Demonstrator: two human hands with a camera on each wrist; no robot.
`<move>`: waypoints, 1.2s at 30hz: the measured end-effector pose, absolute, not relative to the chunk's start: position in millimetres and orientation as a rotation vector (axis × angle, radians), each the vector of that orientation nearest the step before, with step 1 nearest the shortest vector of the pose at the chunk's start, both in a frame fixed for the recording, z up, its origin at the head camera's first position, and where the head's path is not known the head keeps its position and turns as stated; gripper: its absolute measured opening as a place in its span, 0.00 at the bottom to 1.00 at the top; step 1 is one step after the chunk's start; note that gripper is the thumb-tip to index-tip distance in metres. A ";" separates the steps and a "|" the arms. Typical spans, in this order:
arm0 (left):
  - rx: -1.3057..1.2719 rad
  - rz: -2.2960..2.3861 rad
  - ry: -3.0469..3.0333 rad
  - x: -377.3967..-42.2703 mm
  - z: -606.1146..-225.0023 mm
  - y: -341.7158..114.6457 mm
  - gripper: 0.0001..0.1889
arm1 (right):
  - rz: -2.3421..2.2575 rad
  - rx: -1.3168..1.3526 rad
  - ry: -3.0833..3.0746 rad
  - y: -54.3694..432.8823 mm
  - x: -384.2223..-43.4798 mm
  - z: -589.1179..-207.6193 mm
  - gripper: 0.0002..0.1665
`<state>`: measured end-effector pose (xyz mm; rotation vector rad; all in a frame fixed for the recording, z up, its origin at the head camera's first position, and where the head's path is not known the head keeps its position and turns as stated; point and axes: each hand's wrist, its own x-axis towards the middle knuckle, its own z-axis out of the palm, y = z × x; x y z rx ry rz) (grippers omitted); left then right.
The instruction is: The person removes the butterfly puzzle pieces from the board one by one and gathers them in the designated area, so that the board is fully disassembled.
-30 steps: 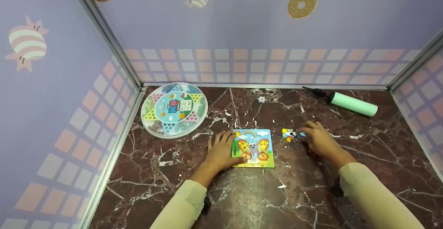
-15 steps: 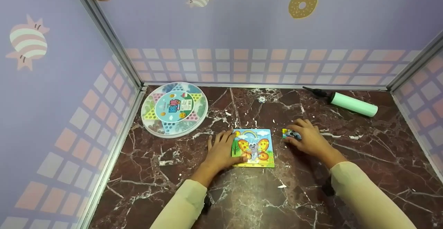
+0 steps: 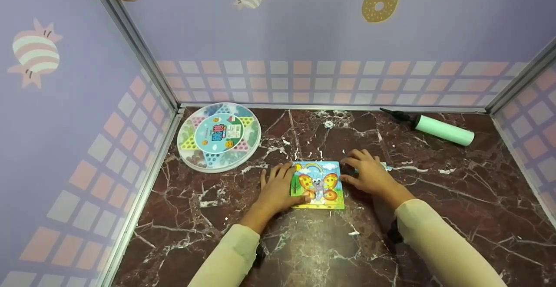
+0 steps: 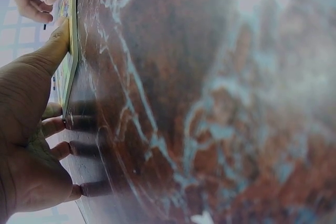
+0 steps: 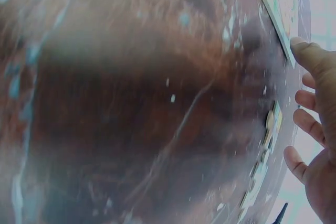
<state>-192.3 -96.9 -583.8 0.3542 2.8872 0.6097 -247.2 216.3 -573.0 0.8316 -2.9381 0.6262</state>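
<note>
A square butterfly jigsaw puzzle [image 3: 319, 183] lies flat on the marble-patterned surface in the head view. My left hand [image 3: 278, 189] rests on its left side, thumb on top and the other fingers spread. In the left wrist view, those fingertips touch the surface. Beside the puzzle's right edge is my right hand [image 3: 369, 174], fingers loosely bent. The thumb [image 5: 307, 53] is at the puzzle's edge in the right wrist view. A strip of puzzle pieces [image 5: 261, 163] lies on the surface below the right fingers, apart from them; the hand mostly covers it in the head view.
A round, clear-edged board game box [image 3: 249, 146] lies at the back left. Near the back wall sits a small round chip [image 3: 329, 124]. A mint-green hand pump [image 3: 443, 130] with a black nozzle lies at the back right. White scraps [image 3: 354, 233] dot the surface.
My right hand has moved left, from the loose pieces to the puzzle's right edge, and now covers most of those pieces. My left hand and the puzzle have stayed put.
</note>
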 end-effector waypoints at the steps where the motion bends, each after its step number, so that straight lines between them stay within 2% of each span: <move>1: 0.354 0.611 2.886 -192.4 -583.7 -97.0 0.60 | 0.626 0.840 -2.940 213.8 -247.2 -573.8 0.29; 16: 0.351 0.644 2.878 -194.0 -586.2 -96.9 0.60 | 0.607 0.873 -2.941 192.7 -246.5 -575.2 0.23; 36: 0.348 0.630 2.879 -193.7 -586.1 -97.3 0.60 | 0.269 0.849 -3.007 164.7 -243.0 -569.3 0.23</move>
